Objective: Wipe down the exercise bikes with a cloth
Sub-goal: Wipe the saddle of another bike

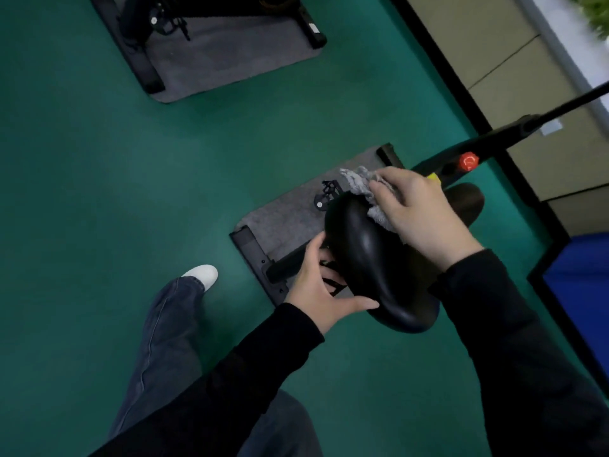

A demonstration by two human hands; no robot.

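Note:
The black saddle (369,255) of the near exercise bike fills the middle of the head view. My right hand (421,216) lies on top of the saddle's front part and presses a grey cloth (362,184) against it; the cloth sticks out past my fingers. My left hand (319,285) holds the saddle's left rear edge, thumb on top and fingers underneath. The bike's black frame (487,140) with a red knob (468,161) runs off to the upper right. Most of the bike below the saddle is hidden.
The bike stands on a grey mat (280,216) on green floor. A second bike on its own mat (230,51) is at the top left. My left leg and white shoe (202,275) are left of the mat. A wall with a black baseboard (461,94) runs along the right.

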